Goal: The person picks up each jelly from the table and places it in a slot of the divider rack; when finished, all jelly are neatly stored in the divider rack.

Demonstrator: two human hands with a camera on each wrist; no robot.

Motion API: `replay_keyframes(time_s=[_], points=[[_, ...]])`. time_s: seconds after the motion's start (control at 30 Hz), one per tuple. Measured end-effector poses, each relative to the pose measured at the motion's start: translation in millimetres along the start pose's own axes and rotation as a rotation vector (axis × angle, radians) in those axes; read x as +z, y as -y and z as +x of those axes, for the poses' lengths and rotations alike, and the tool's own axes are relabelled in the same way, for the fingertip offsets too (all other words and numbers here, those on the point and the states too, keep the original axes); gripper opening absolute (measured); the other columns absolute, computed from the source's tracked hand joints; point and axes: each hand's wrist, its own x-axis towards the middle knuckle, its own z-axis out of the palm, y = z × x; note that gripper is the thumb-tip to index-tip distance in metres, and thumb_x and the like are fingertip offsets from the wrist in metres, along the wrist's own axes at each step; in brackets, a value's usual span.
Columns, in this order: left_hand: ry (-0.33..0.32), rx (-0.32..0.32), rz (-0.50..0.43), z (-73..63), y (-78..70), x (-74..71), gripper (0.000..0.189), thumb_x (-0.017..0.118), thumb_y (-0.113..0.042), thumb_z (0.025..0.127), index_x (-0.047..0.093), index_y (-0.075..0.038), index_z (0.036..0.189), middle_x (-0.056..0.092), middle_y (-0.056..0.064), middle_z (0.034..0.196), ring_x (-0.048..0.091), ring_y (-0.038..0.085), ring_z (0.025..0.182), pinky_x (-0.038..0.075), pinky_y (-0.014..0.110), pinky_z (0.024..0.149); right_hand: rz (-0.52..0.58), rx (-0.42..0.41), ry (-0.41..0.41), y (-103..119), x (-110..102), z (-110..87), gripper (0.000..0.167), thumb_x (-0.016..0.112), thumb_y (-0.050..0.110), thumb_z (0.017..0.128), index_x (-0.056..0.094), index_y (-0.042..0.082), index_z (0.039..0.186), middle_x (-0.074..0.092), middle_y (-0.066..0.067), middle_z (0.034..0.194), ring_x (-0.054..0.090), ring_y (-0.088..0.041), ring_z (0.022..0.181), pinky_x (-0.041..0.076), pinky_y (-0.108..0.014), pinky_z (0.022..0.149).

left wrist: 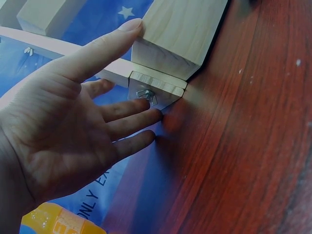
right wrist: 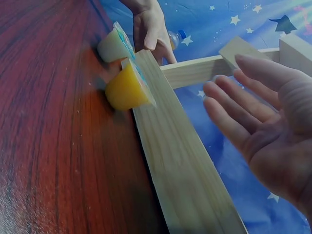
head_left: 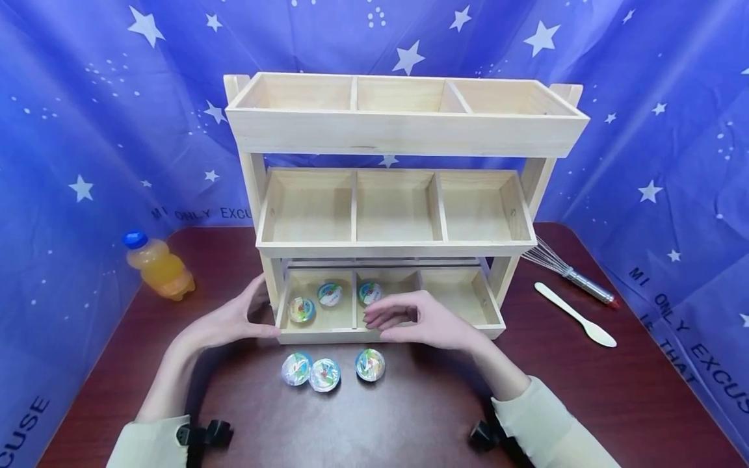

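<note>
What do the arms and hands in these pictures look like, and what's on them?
They're a person's. The left hand and right hand wear no gloves. The left sleeve and right sleeve are pale cream. A small black device shows by the left cuff, another by the right.

I see a smooth, matt, bare-wood shelf rack. Desk: glossy wood grain. Cups: translucent plastic, shiny film lids. Bottle: clear plastic. Whisk: shiny metal. Backdrop: creased cloth, slight sheen. Spoon: smooth, material unclear to me.
</note>
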Motion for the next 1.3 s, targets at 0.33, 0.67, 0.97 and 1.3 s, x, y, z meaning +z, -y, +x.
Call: replay_keyframes(time_s=[0.33,0.67,0.97,1.3], points=[[0.004,-0.010,-0.001,-0.9,2.7,-1.1,0.117,0.085,-0.032,0.085,0.002,-0.015,0.166,0.030,0.025,0.165,0.033,0.048,0.151,0.024,0.071,0.121,-0.061,0.037,0.168,0.7,8.5,2.0,0.048,0.075,0.013,0.094,0.062,0.008,0.140,0.067,-0.020,0.137,0.064,-0.038,0.129,0.052,-0.037,0.112],[0.003,0.012,-0.015,0.5,5.8,-1.3,0.116,0.085,-0.029,0.085,0.003,-0.015,0.166,0.033,0.026,0.164,0.035,0.048,0.150,0.025,0.068,0.122,-0.409,-0.026,0.239,0.8,16.3,2.3,0.059,0.082,0.023,0.088,0.061,0.020,0.143,0.066,0.004,0.142,0.057,-0.010,0.136,0.044,-0.029,0.118],[0.006,0.006,-0.013,0.7,5.0,-0.8,0.117,0.085,-0.031,0.085,0.002,-0.017,0.166,0.033,0.026,0.164,0.035,0.048,0.150,0.024,0.069,0.122,-0.523,0.028,0.342,-2.8,23.5,2.6,0.068,0.087,0.025,0.083,0.059,0.020,0.145,0.061,0.008,0.146,0.053,-0.006,0.139,0.042,-0.027,0.119],[0.007,0.014,-0.015,1.7,5.0,0.4,0.117,0.085,-0.031,0.085,0.002,-0.018,0.166,0.032,0.025,0.164,0.036,0.047,0.150,0.025,0.067,0.122,-0.568,0.038,0.325,-11.0,27.1,3.4,0.066,0.088,0.022,0.081,0.062,0.020,0.141,0.064,0.009,0.142,0.056,-0.004,0.134,0.044,-0.026,0.116]])
